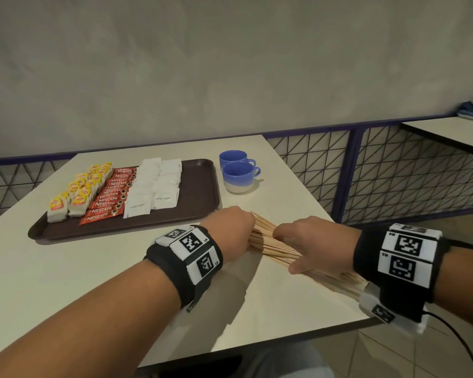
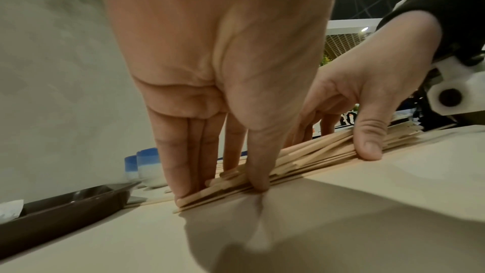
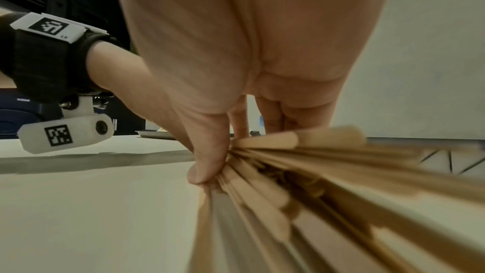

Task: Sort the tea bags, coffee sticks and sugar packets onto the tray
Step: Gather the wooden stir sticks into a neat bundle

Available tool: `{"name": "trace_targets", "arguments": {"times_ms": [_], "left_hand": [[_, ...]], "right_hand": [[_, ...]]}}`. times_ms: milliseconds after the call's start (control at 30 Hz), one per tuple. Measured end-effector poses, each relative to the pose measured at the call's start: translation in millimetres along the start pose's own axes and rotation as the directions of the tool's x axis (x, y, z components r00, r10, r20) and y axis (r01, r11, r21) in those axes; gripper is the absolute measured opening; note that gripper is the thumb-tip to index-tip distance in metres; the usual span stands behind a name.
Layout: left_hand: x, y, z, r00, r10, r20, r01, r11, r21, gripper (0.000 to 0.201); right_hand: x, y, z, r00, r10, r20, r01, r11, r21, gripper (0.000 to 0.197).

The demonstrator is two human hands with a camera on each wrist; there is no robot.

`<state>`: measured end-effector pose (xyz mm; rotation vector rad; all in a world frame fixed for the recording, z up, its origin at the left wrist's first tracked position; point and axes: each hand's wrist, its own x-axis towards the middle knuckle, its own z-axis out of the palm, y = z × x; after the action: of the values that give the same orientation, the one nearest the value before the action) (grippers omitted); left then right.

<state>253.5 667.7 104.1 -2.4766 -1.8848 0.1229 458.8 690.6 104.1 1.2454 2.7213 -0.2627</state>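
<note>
Head view: the tray [image 1: 200,203] already carries the tea bags [image 1: 78,192] in 2 rows at its left, the coffee sticks [image 1: 111,196] beside them, then the sugar packets [image 1: 155,186]; its right part is bare. Just beside the tray's near right corner lies a bundle of wooden stirrers [image 1: 273,245] on the bench [image 1: 66,268], its long axis running from far-left to near-right, roughly in line with the 2 wrists. The left hand [image 1: 230,230] covers the end nearer the tray, the right hand [image 1: 311,244] the middle; the left is the nearer to the tray. 2 blue cups [image 1: 238,170] stand beyond, apart from the bundle.

Left wrist view: it shows what the head view hides. The left hand's fingers [image 2: 183,163] are straight and pressed down on the stirrers' far side, thumb on the near side, squeezing them together, not lifting. The right hand's thumb [image 2: 367,140] presses the near edge likewise.

Right wrist view: the right hand [image 3: 236,70] pinches the stirrers [image 3: 301,173], which fan out loose and uneven toward the camera, so the bundle probably needs squaring before it is lifted.
</note>
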Motion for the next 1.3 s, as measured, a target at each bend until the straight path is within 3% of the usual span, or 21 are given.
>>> {"name": "trace_targets", "arguments": {"times_ms": [200, 300, 400, 633, 900, 1067, 1167, 1300], "left_hand": [[-23.2, 3.9, -2.6, 0.999, 0.025, -0.034, -0.023, 0.999, 0.046, 0.027], [-26.5, -2.2, 2.9, 0.997, 0.03, -0.077, -0.028, 0.999, 0.021, 0.052], [-21.0, -5.8, 4.2, 0.999, 0.026, 0.035, -0.023, 0.994, -0.106, 0.075], [-16.9, 1.1, -8.0, 0.961, 0.004, 0.276, 0.07, 0.964, -0.256, 0.069], [-28.0, -0.7, 10.3, 0.986, -0.006, 0.165, 0.047, 0.968, -0.246, 0.039], [-29.4, -18.6, 4.0, 0.965, -0.137, 0.222, 0.191, 0.95, -0.246, 0.062], [-34.3, -29.0, 1.5, 0.948, -0.162, 0.275, 0.241, 0.929, -0.282, 0.048], [-46.9, -35.0, -2.9, 0.936, -0.154, 0.318, 0.219, 0.959, -0.18, 0.056]], "right_hand": [[-10.7, 1.3, -4.3, 0.999, -0.031, 0.008, 0.031, 0.999, -0.015, 0.067], [-16.3, -1.5, -5.5, 0.999, -0.047, 0.023, 0.047, 0.998, -0.028, 0.071], [-21.7, -1.1, -5.5, 0.998, -0.056, 0.031, 0.056, 0.998, -0.031, 0.071], [-27.4, -4.4, -3.4, 0.999, -0.044, 0.011, 0.045, 0.998, -0.035, 0.068], [-29.4, -1.4, -1.2, 0.999, -0.042, -0.006, 0.042, 0.999, -0.011, 0.065], [-31.3, -0.1, 0.1, 0.998, -0.054, -0.015, 0.054, 0.999, 0.003, 0.066], [-31.2, 0.6, 0.2, 0.998, -0.056, -0.014, 0.056, 0.998, 0.008, 0.066], [-29.7, 3.0, 1.6, 0.999, -0.052, -0.011, 0.052, 0.998, 0.017, 0.066]]}}
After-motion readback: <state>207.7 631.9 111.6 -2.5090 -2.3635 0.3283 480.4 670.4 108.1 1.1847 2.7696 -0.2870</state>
